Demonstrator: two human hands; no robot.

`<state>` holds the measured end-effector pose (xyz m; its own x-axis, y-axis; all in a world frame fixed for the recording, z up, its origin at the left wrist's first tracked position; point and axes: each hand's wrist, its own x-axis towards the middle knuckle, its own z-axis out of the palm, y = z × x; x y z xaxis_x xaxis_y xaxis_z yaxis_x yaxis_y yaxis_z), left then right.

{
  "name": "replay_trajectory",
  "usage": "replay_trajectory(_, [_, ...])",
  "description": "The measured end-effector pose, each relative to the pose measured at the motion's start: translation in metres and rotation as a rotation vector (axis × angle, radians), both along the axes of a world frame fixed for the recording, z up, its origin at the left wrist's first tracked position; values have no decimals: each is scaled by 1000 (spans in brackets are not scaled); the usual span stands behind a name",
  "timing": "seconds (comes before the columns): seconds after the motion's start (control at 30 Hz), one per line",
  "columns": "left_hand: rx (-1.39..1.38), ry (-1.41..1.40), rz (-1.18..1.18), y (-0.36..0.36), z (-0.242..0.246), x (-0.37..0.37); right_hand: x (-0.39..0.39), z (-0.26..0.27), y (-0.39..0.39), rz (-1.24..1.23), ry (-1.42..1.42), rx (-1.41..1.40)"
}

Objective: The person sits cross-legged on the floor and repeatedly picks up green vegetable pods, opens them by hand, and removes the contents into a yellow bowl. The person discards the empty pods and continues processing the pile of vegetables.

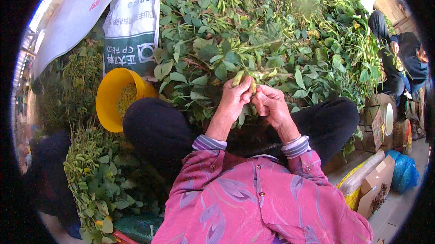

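Both my hands meet just beyond my knees, over a big heap of leafy soybean plants (238, 33). My left hand (236, 96) is closed around soybean pods (237, 78), with thumb and fingers pressed together. Close beside it, my right hand (271, 101) pinches at a pod (253, 85) between the two hands; a leafy stem lies just past the fingertips. By my left knee a yellow plastic bucket (102, 99) is tipped towards me, with small light-green beans (127, 99) inside.
A printed woven feed sack (131, 23) lies beyond the bucket. More soybean plants (98, 176) are piled at lower left. Another person (409, 60) sits at far right, holding a stem. A cardboard box (375, 186) and a blue plastic bag (404, 171) are at lower right.
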<state>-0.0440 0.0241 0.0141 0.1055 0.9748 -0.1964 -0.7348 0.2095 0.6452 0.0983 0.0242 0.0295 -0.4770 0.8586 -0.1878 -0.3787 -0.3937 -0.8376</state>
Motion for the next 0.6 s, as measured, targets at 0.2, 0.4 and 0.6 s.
replay_trajectory(0.2, [-12, 58, 29, 2, 3, -2, 1, 9, 12, 40, -400, 315])
replay_trajectory(0.4, [52, 297, 80, -1, 5, -5, -14, 11, -2, -131, -456, 459])
replay_trajectory(0.6, [-4, 150, 147, -2, 1, -1, -7, 4, -1, -55, -53, -35])
